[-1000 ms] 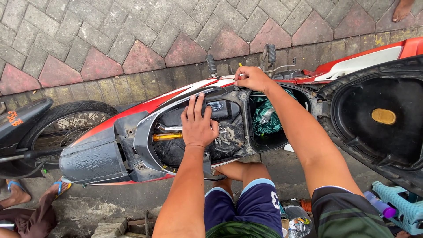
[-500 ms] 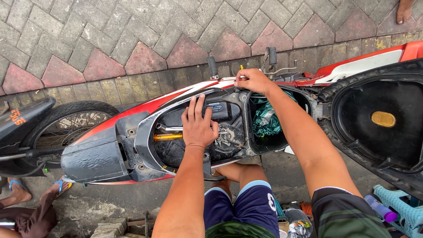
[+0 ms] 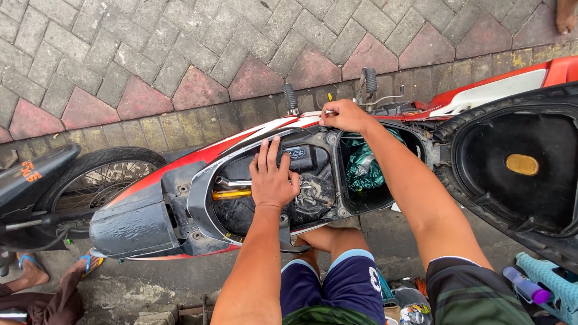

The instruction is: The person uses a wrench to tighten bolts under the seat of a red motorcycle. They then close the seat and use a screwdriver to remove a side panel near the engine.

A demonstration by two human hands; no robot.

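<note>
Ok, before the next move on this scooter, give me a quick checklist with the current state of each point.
1. Left hand placed: ok, it lies flat, fingers spread, on the parts inside the open underseat bay.
2. Right hand placed: ok, it grips the far upper edge of the red and white body panel.
3. Seat out of the way: ok, flipped open to the right.
4. Storage bin clear: not ok, a green bag sits in it.
5. Tool in the right hand: cannot tell, its fingers hide anything held.
6. Bystander clear: ok, a sandalled foot stays off by the rear wheel.
</note>
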